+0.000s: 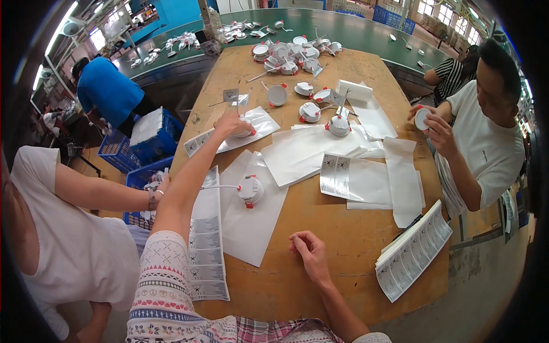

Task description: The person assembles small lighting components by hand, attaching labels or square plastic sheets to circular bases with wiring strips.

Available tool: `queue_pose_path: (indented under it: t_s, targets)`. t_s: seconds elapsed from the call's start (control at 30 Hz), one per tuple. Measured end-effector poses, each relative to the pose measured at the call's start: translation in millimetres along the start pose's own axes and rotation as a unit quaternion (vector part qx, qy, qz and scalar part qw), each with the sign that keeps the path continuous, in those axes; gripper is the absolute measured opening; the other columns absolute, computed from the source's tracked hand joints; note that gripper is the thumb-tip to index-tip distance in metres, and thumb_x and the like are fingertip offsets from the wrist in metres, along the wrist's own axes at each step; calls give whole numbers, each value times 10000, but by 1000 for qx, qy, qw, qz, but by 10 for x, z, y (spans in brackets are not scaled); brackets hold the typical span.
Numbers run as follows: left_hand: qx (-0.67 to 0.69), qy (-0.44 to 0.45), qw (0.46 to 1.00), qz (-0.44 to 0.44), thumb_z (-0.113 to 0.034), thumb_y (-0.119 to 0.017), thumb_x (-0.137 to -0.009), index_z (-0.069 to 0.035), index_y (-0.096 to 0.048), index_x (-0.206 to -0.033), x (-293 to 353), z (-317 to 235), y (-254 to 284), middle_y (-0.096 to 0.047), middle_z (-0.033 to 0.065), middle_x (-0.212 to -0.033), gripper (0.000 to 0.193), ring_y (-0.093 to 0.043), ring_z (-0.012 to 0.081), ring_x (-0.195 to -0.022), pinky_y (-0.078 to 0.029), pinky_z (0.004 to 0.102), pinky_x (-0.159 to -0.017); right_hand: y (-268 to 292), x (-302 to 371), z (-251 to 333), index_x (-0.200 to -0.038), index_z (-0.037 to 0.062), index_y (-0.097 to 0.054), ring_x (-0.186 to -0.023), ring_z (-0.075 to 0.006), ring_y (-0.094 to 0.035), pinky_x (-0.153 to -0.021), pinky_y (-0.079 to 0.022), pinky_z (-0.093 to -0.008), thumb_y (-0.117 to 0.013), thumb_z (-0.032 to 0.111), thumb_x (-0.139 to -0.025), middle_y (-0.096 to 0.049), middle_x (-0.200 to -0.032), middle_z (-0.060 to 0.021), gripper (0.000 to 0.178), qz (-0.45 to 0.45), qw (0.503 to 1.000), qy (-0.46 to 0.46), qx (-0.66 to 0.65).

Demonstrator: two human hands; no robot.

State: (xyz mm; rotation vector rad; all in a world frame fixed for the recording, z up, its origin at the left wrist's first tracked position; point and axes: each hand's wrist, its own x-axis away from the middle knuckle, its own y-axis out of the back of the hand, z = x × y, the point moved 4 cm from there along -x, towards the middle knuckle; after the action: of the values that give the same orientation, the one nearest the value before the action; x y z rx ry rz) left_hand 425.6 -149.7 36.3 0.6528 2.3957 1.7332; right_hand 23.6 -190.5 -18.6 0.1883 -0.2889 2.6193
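Note:
My left hand (230, 123) reaches far across the table, its fingers closed over a white round downlight (247, 129) with red clips. That lamp rests on a silver label sheet (264, 121) and is partly hidden by the hand. My right hand (310, 256) is low over the bare wood near me, fingers curled in with the thumb against them; whatever they may pinch does not show. Between the hands another downlight (250, 190), its white cable running left, sits on pale backing paper (251, 240). Beside it lies a long printed label sheet (205, 257).
Several downlights (291, 54) are heaped at the table's far end. A stack of label sheets (414, 251) with a dark pen lies at right. A co-worker opposite right holds a lamp (422, 119); another person's arm (108, 194) is close on my left, by blue crates (134, 180).

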Motion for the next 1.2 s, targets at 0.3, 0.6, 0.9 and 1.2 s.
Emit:
queue_pose_path:
  t_s: [0.3, 0.6, 0.9, 1.2]
  targets:
    - [21, -90, 992, 81, -333, -782, -451, -6, -557, -1136, -521, 230, -132, -554, 195, -1119, 791, -581, 319, -971, -473, 414, -822, -17, -14, 3, -915, -13, -592, -712, -77, -550, -668, -449, -207, -516, 109, -913, -586, -761, -23, 144, 9, 1000, 0, -4]
    - [92, -34, 991, -90, -303, -774, -556, 50, -263, -1301, -663, 153, -87, -283, 271, -1329, 970, -293, 420, -1255, -349, 461, -1001, 55, -15, 10, -926, -13, -588, -725, -77, -562, -680, -453, -204, -520, 107, -915, -591, -771, -22, 139, -1, 1000, -23, -14]
    - [-50, -54, 897, -435, -151, -604, -769, 61, -278, -1305, -1143, 193, -176, -289, 227, -1312, 663, -253, 408, -1257, -315, 659, -902, -2, 14, 2, -941, -11, -583, -738, -75, -554, -685, -441, -197, -509, 98, -920, -592, -787, -26, 134, 5, 997, -66, -28]
    - [-25, -373, 802, -466, -200, -637, -739, 22, -370, -1251, -841, -574, -164, -487, 226, -1106, 618, -482, 390, -1012, -412, 438, -862, 42, -28, 73, -947, -3, -586, -743, -63, -546, -673, -429, -188, -512, 95, -917, -593, -785, -22, 127, 9, 999, -40, -21]
